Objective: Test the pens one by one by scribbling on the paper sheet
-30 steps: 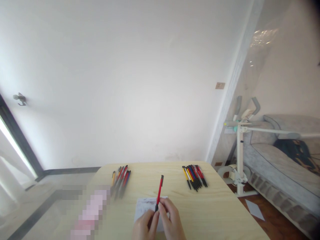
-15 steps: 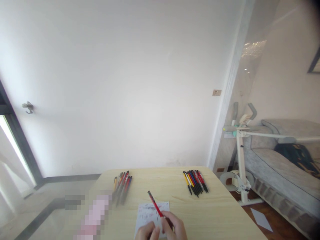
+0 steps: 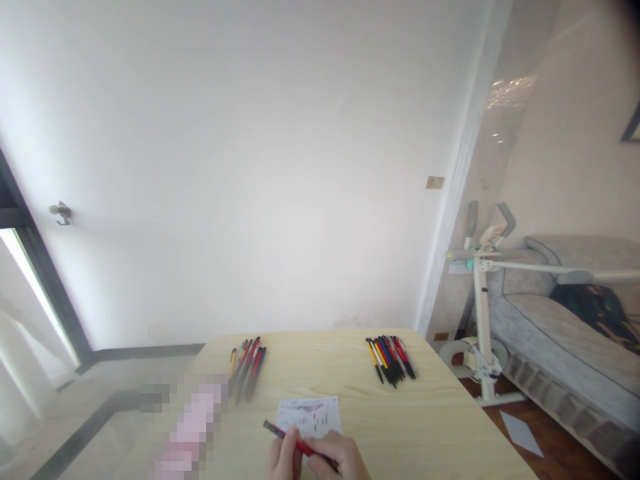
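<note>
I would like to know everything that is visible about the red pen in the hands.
The red pen is slim and looks like plastic, with a red barrel and dark ends. In the picture it slants down from left to right, in front of the lower part of the printed white paper. The left hand grips its upper-left half; the right hand holds its lower-right part. Fingers partly hide it.
</note>
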### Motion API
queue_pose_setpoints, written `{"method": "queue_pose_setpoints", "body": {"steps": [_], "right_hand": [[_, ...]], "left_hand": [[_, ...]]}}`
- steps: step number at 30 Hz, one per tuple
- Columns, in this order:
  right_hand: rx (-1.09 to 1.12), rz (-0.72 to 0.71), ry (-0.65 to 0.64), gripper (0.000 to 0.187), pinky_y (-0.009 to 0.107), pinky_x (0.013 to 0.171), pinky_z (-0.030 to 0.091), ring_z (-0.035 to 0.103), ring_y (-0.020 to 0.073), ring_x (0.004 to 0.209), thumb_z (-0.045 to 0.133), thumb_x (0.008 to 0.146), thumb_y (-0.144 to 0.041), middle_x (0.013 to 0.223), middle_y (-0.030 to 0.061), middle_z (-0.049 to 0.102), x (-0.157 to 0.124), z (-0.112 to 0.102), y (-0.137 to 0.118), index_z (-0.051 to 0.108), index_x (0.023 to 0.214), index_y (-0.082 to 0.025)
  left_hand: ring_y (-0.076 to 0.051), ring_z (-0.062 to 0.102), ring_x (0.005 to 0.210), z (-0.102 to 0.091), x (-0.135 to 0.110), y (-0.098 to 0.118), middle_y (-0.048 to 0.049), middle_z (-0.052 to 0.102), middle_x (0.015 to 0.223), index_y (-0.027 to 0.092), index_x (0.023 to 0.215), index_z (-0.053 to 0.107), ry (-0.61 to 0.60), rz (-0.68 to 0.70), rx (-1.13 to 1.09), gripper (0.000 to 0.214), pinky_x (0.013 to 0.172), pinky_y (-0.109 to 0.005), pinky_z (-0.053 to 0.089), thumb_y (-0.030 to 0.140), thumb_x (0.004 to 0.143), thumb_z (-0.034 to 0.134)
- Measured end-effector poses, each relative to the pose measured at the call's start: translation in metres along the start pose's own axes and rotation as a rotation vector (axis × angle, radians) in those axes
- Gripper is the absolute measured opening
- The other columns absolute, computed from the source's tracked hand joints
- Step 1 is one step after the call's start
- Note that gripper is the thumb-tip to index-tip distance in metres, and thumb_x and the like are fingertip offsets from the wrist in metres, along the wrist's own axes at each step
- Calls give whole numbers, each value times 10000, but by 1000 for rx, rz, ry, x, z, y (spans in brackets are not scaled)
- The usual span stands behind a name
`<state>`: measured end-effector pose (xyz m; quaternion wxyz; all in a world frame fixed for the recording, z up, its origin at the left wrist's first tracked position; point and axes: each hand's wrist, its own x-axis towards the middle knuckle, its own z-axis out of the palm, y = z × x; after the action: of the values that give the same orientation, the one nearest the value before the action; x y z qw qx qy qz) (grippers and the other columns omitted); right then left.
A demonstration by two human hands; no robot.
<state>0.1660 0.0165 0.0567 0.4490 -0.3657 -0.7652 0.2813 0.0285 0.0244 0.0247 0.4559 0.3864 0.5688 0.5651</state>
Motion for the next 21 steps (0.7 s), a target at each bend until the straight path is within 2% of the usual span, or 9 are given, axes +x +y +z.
{"method": "queue_pose_setpoints", "body": {"steps": [3, 7, 10, 13, 17, 21], "right_hand": [[-32, 29, 37, 263, 242, 553, 467, 591, 176, 597, 513, 815, -427, 633, 20, 660, -3, 5, 9, 715, 898, -282], [12, 76, 92, 264, 262, 590, 493, 609, 185, 627, 532, 801, -430, 691, 37, 672, -10, 14, 24, 711, 909, -268], [27, 105, 174, 260, 276, 639, 501, 626, 200, 699, 517, 819, -387, 755, 63, 675, -14, 16, 34, 695, 933, -236], [25, 122, 272, 273, 267, 645, 499, 624, 195, 708, 482, 842, -372, 794, 80, 671, -15, 15, 39, 677, 941, -207], [31, 163, 318, 341, 231, 555, 475, 588, 161, 556, 436, 861, -428, 640, 44, 632, -14, 18, 40, 666, 931, -185], [26, 195, 396, 424, 228, 526, 461, 564, 156, 499, 411, 848, -516, 547, 23, 595, -15, 27, 43, 680, 875, -189]], "left_hand": [[-157, 537, 512, 0, -1, 2, 7, 513, 497, 193, 550, 542, 22, -81, -61, 538, 493, -273, 458, 730, 524, 551], [-136, 476, 454, -1, -2, 6, 34, 468, 466, 197, 547, 534, 34, -141, -116, 490, 446, -262, 408, 684, 527, 586], [-124, 435, 443, -4, -4, 10, 41, 449, 456, 203, 534, 525, 23, -78, -105, 463, 430, -247, 370, 661, 590, 555], [-103, 347, 399, -5, -6, 14, 53, 360, 392, 210, 439, 418, -47, 5, -53, 513, 398, -235, 303, 662, 679, 462], [-92, 313, 381, -1, -6, 17, 61, 342, 381, 209, 444, 400, -77, 47, 18, 531, 387, -228, 275, 684, 680, 440], [-94, 318, 344, 0, -6, 16, 54, 345, 353, 219, 434, 396, -69, 61, 35, 547, 356, -231, 278, 721, 651, 428]]}}
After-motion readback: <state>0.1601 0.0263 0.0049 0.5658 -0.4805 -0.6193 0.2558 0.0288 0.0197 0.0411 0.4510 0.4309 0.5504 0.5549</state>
